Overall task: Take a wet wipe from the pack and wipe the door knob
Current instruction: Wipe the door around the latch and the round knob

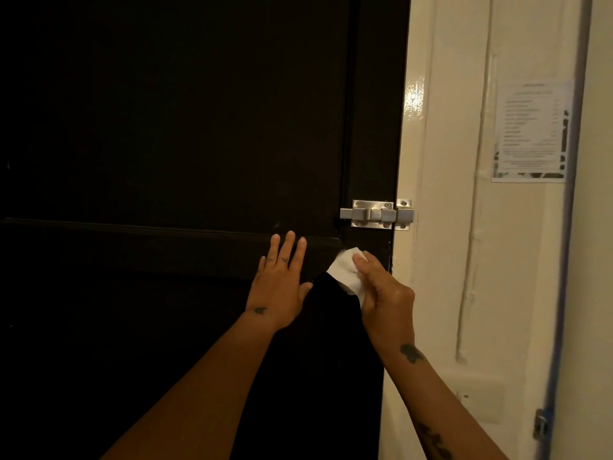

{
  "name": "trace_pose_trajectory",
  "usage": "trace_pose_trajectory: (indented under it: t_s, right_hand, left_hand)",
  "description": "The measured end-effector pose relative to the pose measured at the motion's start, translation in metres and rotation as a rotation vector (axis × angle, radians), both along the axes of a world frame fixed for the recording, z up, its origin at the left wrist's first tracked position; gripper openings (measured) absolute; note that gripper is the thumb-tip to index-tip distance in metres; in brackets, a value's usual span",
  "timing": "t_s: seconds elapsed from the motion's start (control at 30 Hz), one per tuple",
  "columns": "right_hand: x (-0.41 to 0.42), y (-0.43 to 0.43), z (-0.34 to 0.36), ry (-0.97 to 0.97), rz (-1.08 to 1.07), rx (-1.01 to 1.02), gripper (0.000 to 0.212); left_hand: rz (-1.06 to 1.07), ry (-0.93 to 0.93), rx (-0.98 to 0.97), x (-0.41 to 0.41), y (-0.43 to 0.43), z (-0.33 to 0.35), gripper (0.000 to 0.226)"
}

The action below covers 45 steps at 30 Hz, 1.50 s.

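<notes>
While my left hand lies flat on the dark door, fingers spread and pointing up, palm against the panel just below the horizontal moulding, my right hand is closed around a white wet wipe.

Item, wet wipe: bunched, pressed by my right fingers against the spot near the door's right edge; the door knob itself is hidden under wipe and hand, so I cannot tell its shape.

Item, dark cloth: hangs down from under the wipe, between my two hands; the left thumb is just beside its upper edge.

Item, slide bolt: brushed metal, screwed to the door above the wipe, its bar reaching across to the keeper on the frame.

Item, door frame: glossy cream paint, with a bright reflection higher up.

Item, printed notice: stuck on the cream wall to the right, text too blurred to read.

Item, wipe pack: out of view.

Item, forearms: bare, small tattoos on both wrists.
</notes>
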State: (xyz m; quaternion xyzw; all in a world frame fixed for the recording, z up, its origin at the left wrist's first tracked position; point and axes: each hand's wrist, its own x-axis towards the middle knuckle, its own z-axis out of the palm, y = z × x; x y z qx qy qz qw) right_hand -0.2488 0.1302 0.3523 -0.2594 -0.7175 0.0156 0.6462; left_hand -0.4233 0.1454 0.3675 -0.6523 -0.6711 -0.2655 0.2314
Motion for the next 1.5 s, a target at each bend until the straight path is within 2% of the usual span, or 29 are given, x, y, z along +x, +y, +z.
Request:
trace_pose_trajectory:
  t_s: [0.17,0.27,0.47,0.6,0.7,0.93,1.07,1.33,1.5]
  right_hand:
    - [0.003,-0.003,-0.005,0.055,-0.027,0.029,0.041]
    - [0.015,-0.005,-0.010,-0.052,-0.016,-0.013,0.042]
    - [0.026,-0.013,0.016,-0.015,-0.127,0.170,0.031]
    - [0.010,-0.007,0.028,-0.242,-0.103,-0.009,0.043]
    - [-0.001,-0.003,0.019,-0.350,-0.133,-0.037,0.056]
    - [0.003,0.000,0.005,-0.594,-0.268,0.256,0.065]
    - [0.001,-0.002,0.019,-0.562,-0.276,0.273,0.066]
    - [0.001,-0.002,0.009,-0.669,-0.395,0.408,0.061]
    - [0.007,0.002,0.020,-0.487,-0.191,0.122,0.064]
  left_hand:
    - [-0.012,-0.013,-0.017,-0.001,-0.001,0.003,0.080]
    - [-0.009,-0.005,-0.008,-0.001,-0.003,0.002,0.080]
    - [-0.011,0.003,-0.011,-0.002,-0.004,0.001,0.079]
    - [-0.005,0.000,-0.039,-0.001,-0.005,0.004,0.079]
    - [-0.006,-0.004,-0.058,-0.002,-0.005,0.005,0.079]
    - [-0.016,-0.007,-0.063,-0.002,-0.007,0.005,0.078]
    - [-0.016,0.012,-0.056,-0.003,-0.006,0.004,0.078]
    - [-0.015,0.008,-0.044,-0.004,-0.004,0.002,0.079]
    - [-0.003,0.002,-0.058,-0.003,-0.004,0.004,0.079]
